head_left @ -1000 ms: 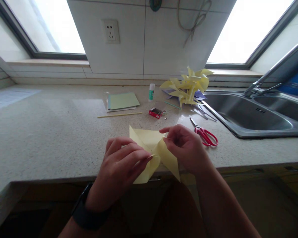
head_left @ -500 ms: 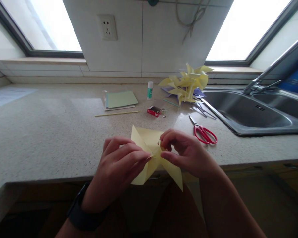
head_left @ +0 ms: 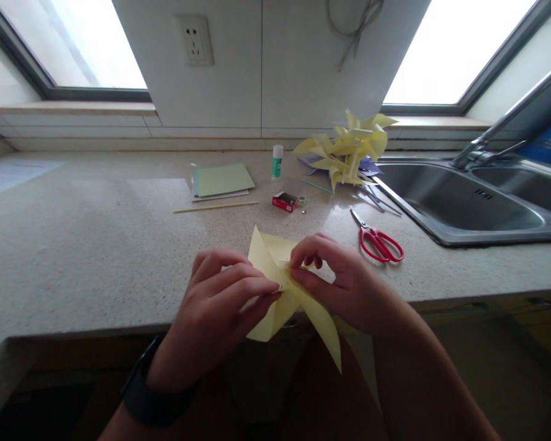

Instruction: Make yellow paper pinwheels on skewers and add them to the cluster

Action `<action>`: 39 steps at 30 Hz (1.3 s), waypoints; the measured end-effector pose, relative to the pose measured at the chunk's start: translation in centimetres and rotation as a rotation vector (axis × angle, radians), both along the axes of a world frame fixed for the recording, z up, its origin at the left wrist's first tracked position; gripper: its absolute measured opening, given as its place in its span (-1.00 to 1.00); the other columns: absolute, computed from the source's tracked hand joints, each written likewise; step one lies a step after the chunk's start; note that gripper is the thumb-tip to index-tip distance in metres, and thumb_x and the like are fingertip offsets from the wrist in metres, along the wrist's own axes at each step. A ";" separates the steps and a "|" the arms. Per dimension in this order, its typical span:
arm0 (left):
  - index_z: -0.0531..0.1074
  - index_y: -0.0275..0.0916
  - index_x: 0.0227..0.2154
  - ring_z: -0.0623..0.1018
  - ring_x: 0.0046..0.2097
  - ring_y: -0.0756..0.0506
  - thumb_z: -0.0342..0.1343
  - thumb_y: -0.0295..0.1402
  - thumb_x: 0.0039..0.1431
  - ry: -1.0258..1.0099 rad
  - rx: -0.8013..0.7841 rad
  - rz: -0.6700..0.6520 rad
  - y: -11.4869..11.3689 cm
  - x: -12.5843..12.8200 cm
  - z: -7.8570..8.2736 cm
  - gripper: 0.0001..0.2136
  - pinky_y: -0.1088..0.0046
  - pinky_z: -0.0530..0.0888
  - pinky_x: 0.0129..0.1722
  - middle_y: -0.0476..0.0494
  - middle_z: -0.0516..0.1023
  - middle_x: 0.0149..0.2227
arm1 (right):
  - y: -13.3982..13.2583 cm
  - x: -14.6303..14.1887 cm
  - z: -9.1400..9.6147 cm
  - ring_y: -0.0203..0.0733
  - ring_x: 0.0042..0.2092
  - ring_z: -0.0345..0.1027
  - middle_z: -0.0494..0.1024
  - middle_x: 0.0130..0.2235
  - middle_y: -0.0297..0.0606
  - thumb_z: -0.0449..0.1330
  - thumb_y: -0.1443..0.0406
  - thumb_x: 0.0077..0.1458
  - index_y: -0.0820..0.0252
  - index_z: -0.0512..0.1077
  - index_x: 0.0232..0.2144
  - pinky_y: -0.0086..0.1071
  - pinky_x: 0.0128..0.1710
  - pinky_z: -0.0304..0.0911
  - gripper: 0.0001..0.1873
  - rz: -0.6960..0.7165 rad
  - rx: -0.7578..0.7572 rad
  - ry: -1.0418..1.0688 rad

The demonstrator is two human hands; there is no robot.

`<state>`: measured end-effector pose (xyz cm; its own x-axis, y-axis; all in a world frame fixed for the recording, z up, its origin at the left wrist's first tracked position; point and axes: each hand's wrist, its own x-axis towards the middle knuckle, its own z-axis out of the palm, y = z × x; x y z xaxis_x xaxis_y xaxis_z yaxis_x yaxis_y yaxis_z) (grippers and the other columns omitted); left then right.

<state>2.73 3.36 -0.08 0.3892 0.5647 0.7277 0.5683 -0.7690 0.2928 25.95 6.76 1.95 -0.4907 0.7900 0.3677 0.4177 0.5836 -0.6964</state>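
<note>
A pale yellow paper pinwheel shape is held over the front edge of the speckled counter. My left hand pinches the paper near its middle from the left, fingers closed. My right hand grips the paper's centre from the right, thumb and fingers pressed together on a folded flap. A dark watch sits on my left wrist.
Red-handled scissors lie to the right. Behind are a small red box, a glue stick, a thin stick, a stack of coloured paper and a pile of yellow pinwheels. A steel sink fills the right.
My right hand has come down and closed onto the paper's centre, folding a flap inward. The paper has shifted slightly toward me. My left hand has kept its pinch.
</note>
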 end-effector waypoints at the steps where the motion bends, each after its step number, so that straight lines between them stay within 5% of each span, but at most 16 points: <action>1: 0.51 -0.15 -0.16 0.45 -0.08 -0.12 0.28 -0.48 0.28 -0.003 -0.008 -0.007 0.0 0.0 0.0 -0.86 0.22 0.36 -0.06 0.01 0.65 -0.24 | 0.0 0.0 0.1 -0.27 -0.20 0.29 0.45 -0.24 -0.35 0.21 0.34 0.24 0.12 0.41 -0.25 -0.33 -0.17 0.24 -0.97 0.007 -0.006 -0.012; 11: 0.48 -0.12 -0.18 0.43 -0.08 -0.14 0.26 -0.45 0.28 -0.005 -0.133 -0.094 0.3 -0.2 0.6 -0.88 0.18 0.34 -0.06 0.01 0.61 -0.24 | -0.2 0.3 0.8 -0.30 -0.19 0.31 0.46 -0.22 -0.38 0.30 0.40 0.08 0.10 0.40 -0.24 -0.39 -0.15 0.24 -0.80 0.074 0.019 -0.075; 22: 0.50 -0.14 -0.21 0.45 -0.10 -0.13 0.29 -0.45 0.26 -0.020 -0.032 -0.061 0.1 -0.3 0.3 -0.89 0.20 0.37 -0.08 -0.01 0.63 -0.27 | -1.3 -0.2 2.2 -0.30 -0.21 0.37 0.49 -0.28 -0.35 0.31 0.42 0.13 0.14 0.46 -0.29 -0.43 -0.20 0.29 -0.88 0.045 0.094 -0.089; 39: 0.52 -0.09 -0.21 0.48 -0.11 -0.13 0.30 -0.47 0.24 -0.001 0.005 0.005 -0.1 -0.2 0.2 -0.86 0.21 0.37 -0.09 0.02 0.65 -0.28 | -1.4 -0.4 1.9 -0.29 -0.24 0.37 0.50 -0.28 -0.34 0.33 0.39 0.13 0.13 0.47 -0.30 -0.41 -0.22 0.28 -0.89 -0.017 0.106 -0.098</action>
<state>2.56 3.23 0.11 0.3855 0.5628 0.7312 0.5715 -0.7678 0.2896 25.52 5.40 3.82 -0.5155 0.7576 0.4004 0.4910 0.6441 -0.5865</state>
